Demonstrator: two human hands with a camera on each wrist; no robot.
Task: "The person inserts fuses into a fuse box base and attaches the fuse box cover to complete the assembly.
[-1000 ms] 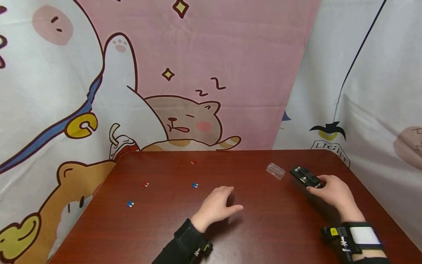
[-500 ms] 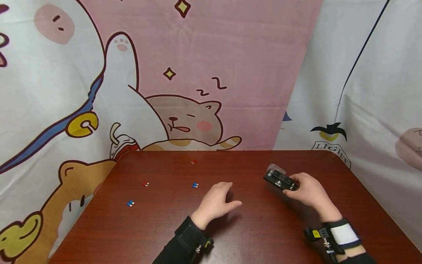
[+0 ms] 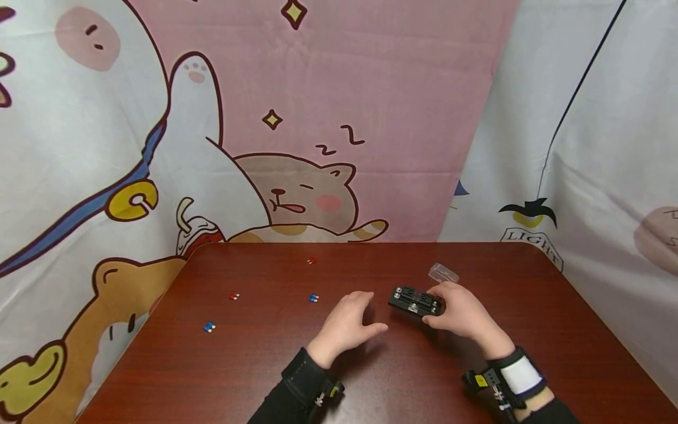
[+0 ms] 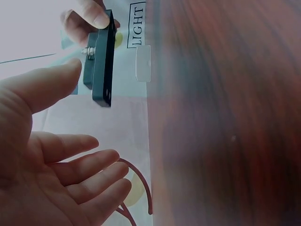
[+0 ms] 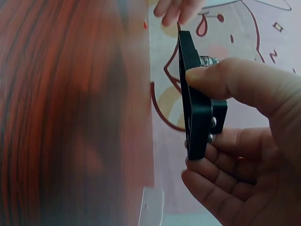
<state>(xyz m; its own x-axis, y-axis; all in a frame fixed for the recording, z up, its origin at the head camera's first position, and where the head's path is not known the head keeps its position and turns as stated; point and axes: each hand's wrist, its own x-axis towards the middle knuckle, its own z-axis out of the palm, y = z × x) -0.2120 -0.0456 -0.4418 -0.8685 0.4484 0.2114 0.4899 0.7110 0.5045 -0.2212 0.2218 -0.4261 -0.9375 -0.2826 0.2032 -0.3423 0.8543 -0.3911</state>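
My right hand (image 3: 462, 312) grips a black fuse block (image 3: 415, 301) by its right end, just above the brown table (image 3: 424, 377); thumb on one face, fingers under the other, as the right wrist view shows (image 5: 200, 101). My left hand (image 3: 349, 327) rests on the table just left of the block, fingers relaxed and holding nothing. In the left wrist view the block (image 4: 99, 61) hangs past my left thumb. A clear plastic cover (image 3: 443, 272) lies behind the block.
Small fuses lie scattered on the table's left half: a red one (image 3: 311, 259) at the back, a red one (image 3: 233, 295), a blue one (image 3: 313, 298) and a blue one (image 3: 209, 327). Cartoon fabric hangs behind and right.
My right hand has carried the black block from the table's right side leftward, past the clear cover, up close to my left hand. The left hand has barely moved.
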